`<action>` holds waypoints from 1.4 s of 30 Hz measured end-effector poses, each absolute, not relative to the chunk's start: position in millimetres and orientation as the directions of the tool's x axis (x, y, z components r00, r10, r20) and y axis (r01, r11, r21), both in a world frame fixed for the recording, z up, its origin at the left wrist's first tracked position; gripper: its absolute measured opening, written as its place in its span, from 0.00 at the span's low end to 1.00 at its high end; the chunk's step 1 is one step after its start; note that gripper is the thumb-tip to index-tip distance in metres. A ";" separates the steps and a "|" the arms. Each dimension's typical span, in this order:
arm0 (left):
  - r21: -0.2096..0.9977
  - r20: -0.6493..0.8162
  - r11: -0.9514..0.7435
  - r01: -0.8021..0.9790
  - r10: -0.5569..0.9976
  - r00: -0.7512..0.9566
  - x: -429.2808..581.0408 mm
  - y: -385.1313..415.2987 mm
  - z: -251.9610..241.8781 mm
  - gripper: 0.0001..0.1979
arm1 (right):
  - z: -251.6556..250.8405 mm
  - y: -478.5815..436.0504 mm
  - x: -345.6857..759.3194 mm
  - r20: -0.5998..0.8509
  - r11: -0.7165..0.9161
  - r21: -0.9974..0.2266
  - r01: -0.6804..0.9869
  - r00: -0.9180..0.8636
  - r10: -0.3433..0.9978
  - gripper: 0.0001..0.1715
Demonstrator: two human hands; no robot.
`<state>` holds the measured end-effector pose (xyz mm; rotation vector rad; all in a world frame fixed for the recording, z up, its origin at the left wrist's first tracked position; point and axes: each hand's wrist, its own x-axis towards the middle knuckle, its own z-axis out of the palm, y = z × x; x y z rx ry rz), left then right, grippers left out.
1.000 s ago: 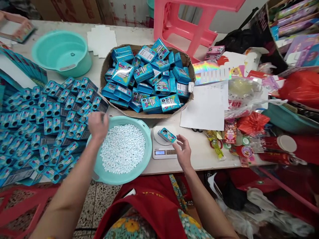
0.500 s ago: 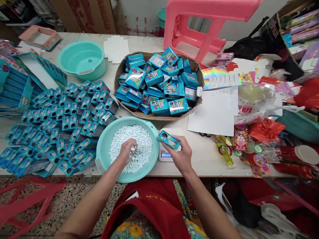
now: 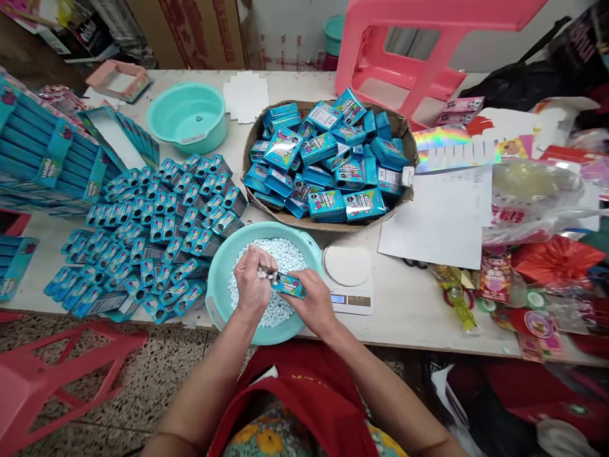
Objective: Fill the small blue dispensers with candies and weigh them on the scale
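Note:
My left hand [image 3: 254,277] is closed around some small white candies [image 3: 265,273], right at the open end of a small blue candy box. That blue candy box [image 3: 288,285] lies tilted in my right hand [image 3: 311,301], its round hole turned toward the left hand. Both hands are above a turquoise basin [image 3: 219,279] that holds a heap of white candies [image 3: 285,254]. To the right of the basin sits a white kitchen scale [image 3: 349,263] with a lit display and nothing on its round plate.
Behind the basin stands a cardboard tray [image 3: 328,223] piled with closed blue boxes. Many blue boxes with round holes [image 3: 162,241] stand at left. Farther back are a turquoise bowl [image 3: 188,117] and a pink stool [image 3: 404,63]. White paper [image 3: 435,219] and wrappers lie at right.
My left hand has risen from the candies to the box's hole. My right hand has brought the box left, from above the scale to over the basin. The view has shifted slightly left.

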<state>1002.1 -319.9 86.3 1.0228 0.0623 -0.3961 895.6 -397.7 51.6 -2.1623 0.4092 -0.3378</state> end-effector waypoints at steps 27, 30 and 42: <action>0.602 0.122 -0.452 -0.658 -0.762 0.636 1068.2 -423.9 48.8 0.22 | -12.1 -520.5 825.9 0.033 -0.285 -0.888 -0.361 0.568 -0.823 0.22; 0.340 -0.003 -0.475 -0.812 -0.864 0.504 1072.4 -469.9 42.0 0.33 | -14.5 -520.9 823.7 0.042 -0.295 -0.891 -0.345 0.586 -0.810 0.32; 0.617 0.139 -0.450 -0.646 -0.745 0.652 1074.8 -409.3 88.3 0.26 | 64.0 -529.2 788.4 0.328 -0.513 -0.792 -0.331 0.477 -0.815 0.22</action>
